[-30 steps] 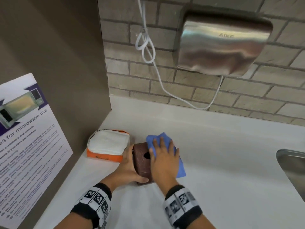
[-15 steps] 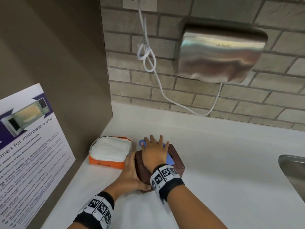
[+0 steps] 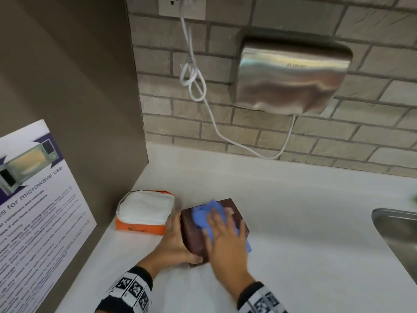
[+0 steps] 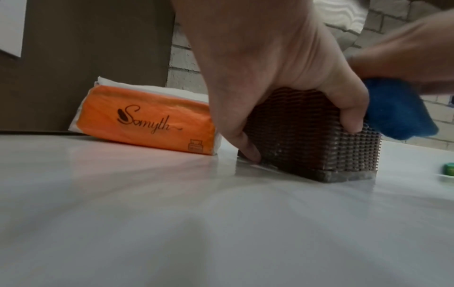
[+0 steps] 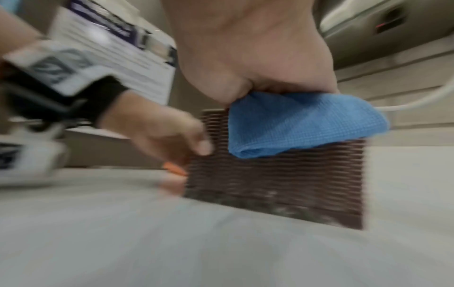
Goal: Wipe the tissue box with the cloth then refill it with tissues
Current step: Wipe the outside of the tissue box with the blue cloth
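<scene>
A brown woven tissue box [image 3: 193,238] stands on the white counter [image 3: 293,222]. My left hand [image 3: 174,242] grips its left and near side, thumb on the front corner. A blue cloth [image 3: 205,213] lies bunched on the box top, one corner hanging over the right edge. My right hand [image 3: 222,231] presses flat on the cloth with its fingers spread. The left wrist view shows the box [image 4: 307,139] and cloth [image 4: 398,112] side on. In the blurred right wrist view the cloth [image 5: 302,122] drapes over the box [image 5: 282,184]. An orange pack of white tissues [image 3: 144,211] lies left of the box.
A brown side panel with a microwave poster [image 3: 33,199] closes the left. On the brick wall behind hang a steel hand dryer [image 3: 291,75] and its looped white cord [image 3: 194,82]. A steel sink [image 3: 397,231] sits at the right edge. A small green thing [image 4: 449,169] lies right of the box.
My right hand has drawn the cloth back from the far left of the box top toward the near right. The left hand keeps its hold on the box.
</scene>
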The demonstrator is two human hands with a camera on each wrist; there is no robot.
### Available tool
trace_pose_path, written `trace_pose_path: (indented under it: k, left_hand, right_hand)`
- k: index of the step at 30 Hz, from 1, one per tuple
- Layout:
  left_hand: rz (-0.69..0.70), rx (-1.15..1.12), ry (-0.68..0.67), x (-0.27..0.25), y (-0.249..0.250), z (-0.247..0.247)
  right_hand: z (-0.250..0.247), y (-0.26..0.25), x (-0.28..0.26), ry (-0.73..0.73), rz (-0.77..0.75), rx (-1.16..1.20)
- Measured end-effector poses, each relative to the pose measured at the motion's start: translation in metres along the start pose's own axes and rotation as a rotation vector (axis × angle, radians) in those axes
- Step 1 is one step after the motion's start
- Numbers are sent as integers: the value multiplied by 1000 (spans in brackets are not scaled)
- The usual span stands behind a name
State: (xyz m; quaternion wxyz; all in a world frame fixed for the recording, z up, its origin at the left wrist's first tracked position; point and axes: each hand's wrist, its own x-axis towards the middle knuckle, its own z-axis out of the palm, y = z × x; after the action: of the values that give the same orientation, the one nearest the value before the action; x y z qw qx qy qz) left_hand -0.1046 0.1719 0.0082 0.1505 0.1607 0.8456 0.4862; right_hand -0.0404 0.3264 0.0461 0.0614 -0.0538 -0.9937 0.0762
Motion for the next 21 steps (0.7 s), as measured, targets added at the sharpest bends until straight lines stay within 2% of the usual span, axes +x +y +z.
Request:
trace_pose_path:
  k: [2,4,7,8,10,11,13,15,18,21]
  left_hand:
    - [-30,2,-12,0,4,0]
    - [-35,17,-23,2,4,-1]
    - [-59,33,-15,7,-3,1]
    - [-57,20,-12,8,-5,0]
    - [-41,-5,-88,8,-1,-2]
    - [-48,8,-138,5,4,-3]
    - [-43,0,-126,4,6,-4]
    - [-18,8,-109,5,3,-4]
    - [-42,-2,-43,4,0,-4]
    - [-36,-5,-37,3,2,-2]
  right_hand:
    - [-7,27,9,-30,98,53]
    - [-8,38,19,-56,118,119]
    - [-5,12,16,-22,216,67]
    - [1,-3,13,-15,197,43]
    - [10,-34,7,5,36,16]
    - [10,-47,5,-24,-34,32]
    - [4,-55,10,-95,-93,41]
    - [-2,-43,25,-96,-98,22]
    - [-8,0,51,-90,9,16]
    - [-18,46,69,-212,192,257]
